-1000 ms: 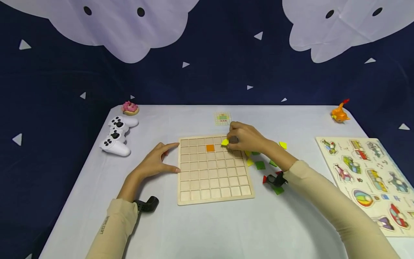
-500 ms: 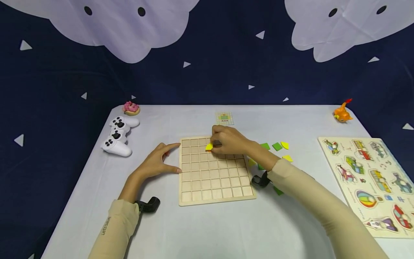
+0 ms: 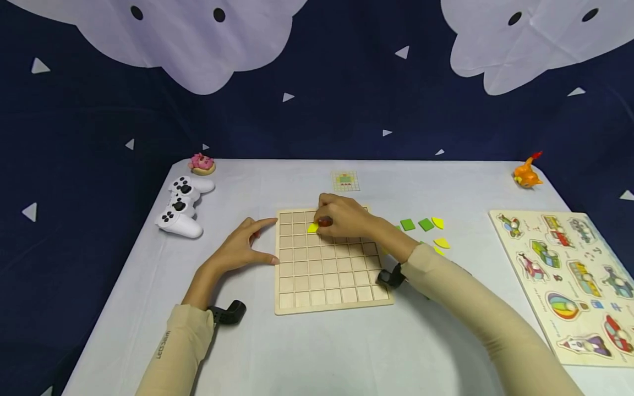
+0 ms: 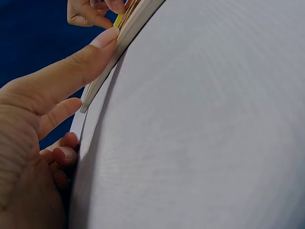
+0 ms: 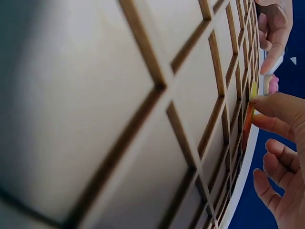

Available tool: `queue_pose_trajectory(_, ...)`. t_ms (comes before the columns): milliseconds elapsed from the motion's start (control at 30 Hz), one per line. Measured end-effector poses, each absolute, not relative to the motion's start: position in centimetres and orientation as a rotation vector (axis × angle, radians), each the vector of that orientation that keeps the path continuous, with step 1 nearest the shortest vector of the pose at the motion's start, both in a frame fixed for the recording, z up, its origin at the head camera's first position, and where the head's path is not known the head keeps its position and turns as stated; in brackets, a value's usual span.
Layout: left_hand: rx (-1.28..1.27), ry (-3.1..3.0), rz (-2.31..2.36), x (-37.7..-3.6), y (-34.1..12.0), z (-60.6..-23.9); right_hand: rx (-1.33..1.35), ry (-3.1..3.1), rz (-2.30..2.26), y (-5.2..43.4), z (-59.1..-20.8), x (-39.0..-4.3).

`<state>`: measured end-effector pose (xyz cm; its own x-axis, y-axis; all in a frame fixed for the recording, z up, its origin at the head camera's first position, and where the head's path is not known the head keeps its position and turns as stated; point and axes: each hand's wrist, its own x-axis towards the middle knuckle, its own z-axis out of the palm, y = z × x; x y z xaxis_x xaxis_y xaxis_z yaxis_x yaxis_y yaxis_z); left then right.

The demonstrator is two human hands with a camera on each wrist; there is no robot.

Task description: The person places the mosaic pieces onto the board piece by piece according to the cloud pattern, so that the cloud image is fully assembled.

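While the left hand (image 3: 241,246) rests flat-fingered against the square wooden grid board (image 3: 329,264), the right hand's (image 3: 342,216) grip pinches a yellow tile (image 3: 312,227) over its far rows.

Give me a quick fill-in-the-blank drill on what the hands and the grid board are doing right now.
1. The right hand pinches a small ____ tile over the wooden grid board.
2. The left hand rests against the board's ____ edge.
3. The white game controller lies to the ____ of the board.
4. Loose green square tiles lie on the board's ____ side.

Missing words: yellow; left; left; right
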<state>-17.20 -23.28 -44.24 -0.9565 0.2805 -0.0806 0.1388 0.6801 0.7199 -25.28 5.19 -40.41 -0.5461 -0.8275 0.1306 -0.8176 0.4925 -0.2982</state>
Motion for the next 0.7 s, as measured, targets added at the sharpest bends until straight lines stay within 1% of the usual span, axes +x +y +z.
queue_pose_trajectory(200,0.347,2.714,1.123,-17.2,-23.2,-44.1,-1.402,2.674,-0.518,5.1,-40.3,-25.3)
queue_pose_trajectory(400,0.348,2.706,1.139,-17.2,-23.0,-44.0,-1.355,2.668,-0.501,5.6,-39.4,-25.3)
queue_pose_trajectory(533,0.346,2.705,1.132,-17.1,-23.0,-44.0,-1.334,2.675,-0.556,7.2,-38.5,-25.2)
queue_pose_trajectory(700,0.341,2.712,1.112,-17.1,-23.1,-44.0,-1.288,2.722,-0.547,10.2,-37.9,-25.0)
